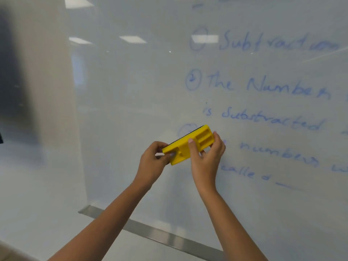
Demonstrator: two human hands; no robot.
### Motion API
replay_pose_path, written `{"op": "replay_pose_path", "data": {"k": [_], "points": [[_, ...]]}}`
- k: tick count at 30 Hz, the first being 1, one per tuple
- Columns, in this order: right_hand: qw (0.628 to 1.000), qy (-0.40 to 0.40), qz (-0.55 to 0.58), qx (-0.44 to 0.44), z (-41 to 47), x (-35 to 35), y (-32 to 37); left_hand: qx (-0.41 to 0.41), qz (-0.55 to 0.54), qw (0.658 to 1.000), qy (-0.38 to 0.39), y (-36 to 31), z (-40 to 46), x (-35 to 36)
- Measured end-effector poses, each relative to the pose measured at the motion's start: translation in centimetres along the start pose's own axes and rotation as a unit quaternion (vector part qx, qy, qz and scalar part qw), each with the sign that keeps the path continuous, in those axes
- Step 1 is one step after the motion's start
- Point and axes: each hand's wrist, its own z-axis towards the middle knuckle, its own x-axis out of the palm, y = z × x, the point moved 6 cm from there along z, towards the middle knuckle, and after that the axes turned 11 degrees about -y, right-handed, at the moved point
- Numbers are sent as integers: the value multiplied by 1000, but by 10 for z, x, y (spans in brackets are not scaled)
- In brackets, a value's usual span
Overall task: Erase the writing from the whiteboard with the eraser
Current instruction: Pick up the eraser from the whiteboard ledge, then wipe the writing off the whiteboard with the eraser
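Note:
A yellow plastic eraser [185,146] with a dark felt edge is held in front of the whiteboard [131,91], tilted up to the right. My left hand [152,162] grips its lower left end. My right hand [206,157] holds its right end, thumb across the back. Blue handwriting [263,87] fills the board's right half in several lines. The eraser and my right hand cover part of a faint circled mark and the start of one line. Whether the felt touches the board I cannot tell.
A metal strip [150,232] runs along the whiteboard's bottom edge, slanting down to the right. The board's left half carries only reflections of ceiling lights [131,39]. A dark blurred shape [11,81] sits at the far left.

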Motion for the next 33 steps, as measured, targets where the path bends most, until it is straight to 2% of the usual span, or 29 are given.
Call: {"op": "replay_pose_path", "data": {"k": [4,10,13,17,18,20,22,24,29,33], "points": [[1000,-26,-4,6,5,37,29,27,-39,998,-42,-29,25,-11],[997,-55,-14,-45,40,75,60,44,-148,987,-35,-67,59,4],[991,-88,-4,-102,64,79,79,78,-154,985,15,-88,85,12],[978,-126,30,-166,109,73,108,173,-69,975,119,-115,131,17],[973,-134,34,-183,122,70,117,202,-46,972,112,-123,144,15],[962,-147,27,-229,148,68,134,283,-2,958,49,-143,171,9],[949,-145,10,-280,172,70,152,387,53,920,-35,-168,195,6],[932,-134,-24,-335,190,77,171,452,118,878,-107,-191,213,6],[856,-73,-173,-482,226,116,216,485,233,817,-206,-234,267,22],[776,-25,-255,-577,230,149,228,475,271,806,-224,-234,292,29]]}}
